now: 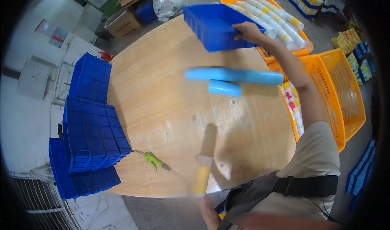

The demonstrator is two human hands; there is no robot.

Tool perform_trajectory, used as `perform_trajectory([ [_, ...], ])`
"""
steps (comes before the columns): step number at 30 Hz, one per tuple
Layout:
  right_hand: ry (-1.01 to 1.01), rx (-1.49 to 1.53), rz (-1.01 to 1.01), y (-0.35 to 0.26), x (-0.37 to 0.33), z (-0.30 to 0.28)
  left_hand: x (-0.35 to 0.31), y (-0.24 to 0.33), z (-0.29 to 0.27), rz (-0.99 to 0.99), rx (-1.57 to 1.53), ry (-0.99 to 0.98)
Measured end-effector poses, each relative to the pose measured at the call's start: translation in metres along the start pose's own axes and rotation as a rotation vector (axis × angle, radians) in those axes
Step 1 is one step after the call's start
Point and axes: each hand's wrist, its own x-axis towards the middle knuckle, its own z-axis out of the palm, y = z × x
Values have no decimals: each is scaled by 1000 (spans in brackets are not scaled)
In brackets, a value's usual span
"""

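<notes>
At the far side of the table, my right hand point(247, 31) closes on the near right rim of an empty blue plastic bin point(221, 26). Low in the picture, my left hand point(208, 209) is partly blurred and wraps the lower end of a yellow-and-white tube point(202, 175). That tube stands out over the table's near edge, throwing a shadow. Between the hands, a long light-blue cylinder point(260, 76) and a shorter light-blue cylinder point(224, 88) lie side by side on the wooden table point(162, 92).
Stacked blue bins point(91, 128) line the table's left edge, with a green air blow gun point(152, 160) beside them. An orange crate point(305, 51) of white-and-yellow tubes stands at the far right. More orange crates point(331, 96) sit along the right side. Cardboard boxes point(122, 23) lie beyond the table.
</notes>
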Motion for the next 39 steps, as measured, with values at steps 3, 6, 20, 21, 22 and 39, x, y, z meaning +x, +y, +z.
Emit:
perform_trajectory([
  [3, 220, 872, 312, -54, -56, -68, 34, -25, -10, 137, -186, -10],
  [6, 722, 1643, 441, -100, -134, -110, 73, -62, -35, 218, -356, -52],
  [20, -458, 212, -88, -398, -442, -160, 84, -33, -108, 322, -709, -175],
  [21, -500, 177, -87, -402, -454, -142, 77, -26, -104, 313, -721, -201],
  [22, -563, 141, -93, -402, -466, -126, 69, -21, -100, 322, -734, -225],
  [39, 330, 1836, 764, -245, -354, 133, -51, 79, 31, 575, -319, -294],
])
